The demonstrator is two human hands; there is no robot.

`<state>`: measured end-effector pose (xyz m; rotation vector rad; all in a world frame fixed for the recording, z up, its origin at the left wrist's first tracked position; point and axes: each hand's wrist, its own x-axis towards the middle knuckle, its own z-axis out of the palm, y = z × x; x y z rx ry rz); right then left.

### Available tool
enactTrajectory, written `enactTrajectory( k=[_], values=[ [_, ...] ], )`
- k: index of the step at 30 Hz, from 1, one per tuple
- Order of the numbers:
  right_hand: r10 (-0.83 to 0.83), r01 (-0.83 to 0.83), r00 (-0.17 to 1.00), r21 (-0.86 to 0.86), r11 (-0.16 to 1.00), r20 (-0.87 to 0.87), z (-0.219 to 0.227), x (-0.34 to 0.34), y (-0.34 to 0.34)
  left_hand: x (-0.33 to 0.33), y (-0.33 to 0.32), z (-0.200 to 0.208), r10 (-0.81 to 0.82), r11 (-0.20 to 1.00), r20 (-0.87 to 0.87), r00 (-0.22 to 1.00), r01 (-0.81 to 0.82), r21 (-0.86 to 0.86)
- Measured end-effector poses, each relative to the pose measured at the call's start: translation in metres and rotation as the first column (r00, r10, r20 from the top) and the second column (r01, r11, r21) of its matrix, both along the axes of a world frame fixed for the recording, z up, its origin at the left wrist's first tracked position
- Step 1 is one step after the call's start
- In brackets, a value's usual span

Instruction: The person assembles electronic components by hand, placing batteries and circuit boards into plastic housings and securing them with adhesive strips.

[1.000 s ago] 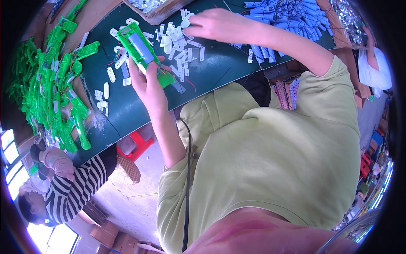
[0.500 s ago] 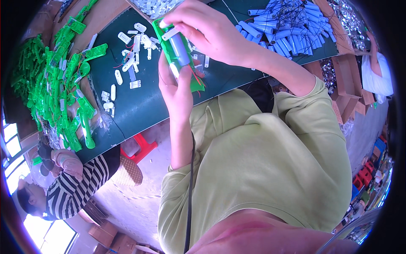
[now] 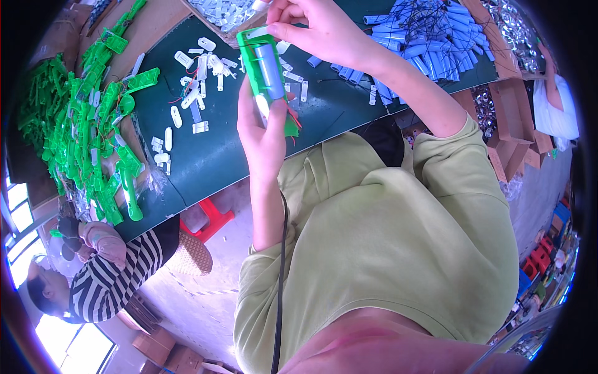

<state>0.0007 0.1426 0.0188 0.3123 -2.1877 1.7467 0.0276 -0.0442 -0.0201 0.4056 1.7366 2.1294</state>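
Just inside the table's (image 3: 212,140) near edge, our left hand (image 3: 261,131) grips a green casing (image 3: 251,62); whether our right hand's (image 3: 321,31) curled fingers pinch anything, we can't tell.

Present were one left hand (image 3: 261,131), one right hand (image 3: 327,31), one green casing (image 3: 248,62) with one blue cylinder (image 3: 269,71) inside, at least one red stool (image 3: 213,221), one person in stripes (image 3: 106,280) and one person in white (image 3: 560,112). Loose green casings (image 3: 144,79), loose blue cylinders (image 3: 439,65) and white pieces (image 3: 176,116) were numerous, overlapped beyond exact count.
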Motion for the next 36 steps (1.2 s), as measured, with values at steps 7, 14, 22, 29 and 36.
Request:
enactTrajectory(
  k=[7, 14, 22, 29, 36],
  values=[
    [-0.025, 0.020, 0.999, 0.153, 0.988, 0.032, -0.012, -0.005, 0.007, 0.002, -0.001, 0.006, 0.002, 0.983, -0.092, 0.996, -0.019, -0.184],
    [0.296, -0.330, 0.940, 0.226, 0.917, 0.171, -0.014, -0.012, 0.028, -0.003, -0.004, 0.009, -0.162, 0.983, 0.111, 0.980, 0.170, -0.068],
    [-0.038, 0.026, 0.999, 0.309, 0.951, 0.033, -0.019, 0.031, 0.001, -0.011, 0.018, 0.004, -0.117, 0.993, 0.142, 0.983, 0.113, 0.038],
    [0.108, -0.058, 0.952, -0.180, 0.982, 0.285, -0.024, 0.001, 0.004, -0.029, 0.038, 0.015, -0.096, 0.995, 0.126, 0.987, 0.093, 0.029],
    [-0.197, 0.135, 0.943, 0.229, 0.964, 0.270, 0.038, -0.105, 0.133, -0.088, -0.008, 0.020, -0.064, 0.918, -0.312, 0.948, -0.066, -0.390]
  ],
)
